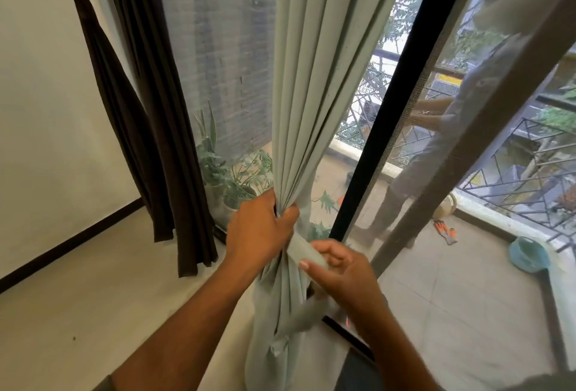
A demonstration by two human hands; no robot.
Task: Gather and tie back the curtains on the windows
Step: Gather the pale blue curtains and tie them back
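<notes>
left hand [260,228]: fingers curled tight round the gathered green curtain [314,79], thumb on the near side; it grips the bunch at its narrowest point, just left of the black window post [383,122].
right hand [341,269]: thumb and fingers bent, pinching the flat tie-back band [304,252], which runs from below the left hand's thumb to the right hand's fingertips; the hand sits just below and to the right of the left hand, near the foot of the post.
hands, count: two, both bare, forearms entering from the lower edge.
curtains, count: two; one pale green, one dark brown [149,129].
green curtain, look: smooth, matt, pale sage cloth; long straight pleats fan out upward from the grip; below the grip the cloth hangs slack in loose folds down to the floor [93,312], left of the post's base.
green curtain, place: in front of the window mesh, immediately left of the post.
band, look: same pale green cloth; a second, blurred length of it hangs below the right hand.
brown curtain, place: well left of the post, by the white wall; drawn into a narrow bunch partway up, lower end loose.
potted plants [237,178]: seen through the mesh, between the two curtains.
balcony, right of the post: a standing person's reflection or figure, unclear which; orange gloves [446,231]; a blue bowl [528,253].
</notes>
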